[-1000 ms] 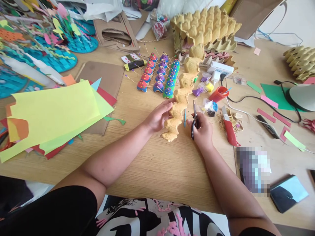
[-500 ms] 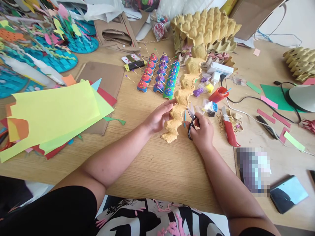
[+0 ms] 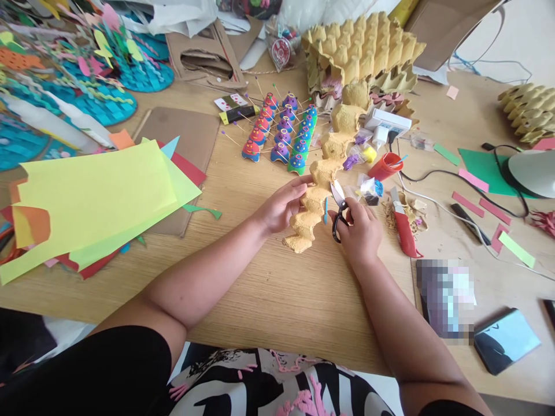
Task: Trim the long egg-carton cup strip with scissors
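A long yellow egg-carton strip (image 3: 326, 169) slants across the middle, its near end low over the table. My left hand (image 3: 284, 205) grips its left edge, thumb on top. In my right hand (image 3: 359, 228) are black-handled scissors (image 3: 339, 199), their blades against the strip's right edge near the middle. Beyond my left hand stand rows of painted carton pieces in red (image 3: 258, 136), purple (image 3: 282, 137) and green with blue (image 3: 300, 147), with pins and sticks in them. A small blue stick (image 3: 325, 211) lies between my hands.
Yellow and green paper sheets (image 3: 95, 185) lie at left beside brown cardboard (image 3: 191, 127). Egg trays (image 3: 364, 49) are stacked at the back. To the right are a red cup (image 3: 385, 166), a red-handled knife (image 3: 406, 231), a power strip (image 3: 388, 121), cables and a phone (image 3: 506, 341).
The strip's far end has swung to the right. My right hand and the scissors have shifted slightly right, with the blades now touching the strip's edge.
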`<state>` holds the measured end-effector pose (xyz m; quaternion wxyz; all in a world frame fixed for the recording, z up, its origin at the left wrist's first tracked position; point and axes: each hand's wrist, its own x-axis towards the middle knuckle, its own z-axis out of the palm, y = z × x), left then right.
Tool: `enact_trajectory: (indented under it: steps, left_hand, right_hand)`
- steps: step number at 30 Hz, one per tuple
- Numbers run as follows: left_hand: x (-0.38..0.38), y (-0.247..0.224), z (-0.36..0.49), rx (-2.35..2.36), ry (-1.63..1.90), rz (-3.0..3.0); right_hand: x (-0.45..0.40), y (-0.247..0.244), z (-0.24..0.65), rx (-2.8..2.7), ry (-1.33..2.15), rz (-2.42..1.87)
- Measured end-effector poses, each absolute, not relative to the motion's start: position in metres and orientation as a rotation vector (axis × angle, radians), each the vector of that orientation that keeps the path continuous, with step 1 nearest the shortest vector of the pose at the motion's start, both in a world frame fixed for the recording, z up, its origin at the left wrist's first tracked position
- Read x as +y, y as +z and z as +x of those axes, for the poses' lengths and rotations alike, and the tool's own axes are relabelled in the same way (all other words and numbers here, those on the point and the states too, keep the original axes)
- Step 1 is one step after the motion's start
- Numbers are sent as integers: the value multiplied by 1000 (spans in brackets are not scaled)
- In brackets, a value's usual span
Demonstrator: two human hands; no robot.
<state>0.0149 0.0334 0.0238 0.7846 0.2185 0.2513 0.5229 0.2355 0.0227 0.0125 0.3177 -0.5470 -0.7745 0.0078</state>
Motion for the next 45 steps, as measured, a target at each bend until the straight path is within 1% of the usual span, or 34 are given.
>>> enact_trajectory:
  steps: [18,28,45]
  left_hand:
    - [33,29,18,503,1108,499]
    - [35,21,16,496,1134,619]
    - [37,14,17,491,1126,682]
  right_hand:
    - [21,13,234,-2002,-34,-1445]
    - [23,13,235,-2046,-164,-1447]
    - [21,16,234,-2034,-65,-1441]
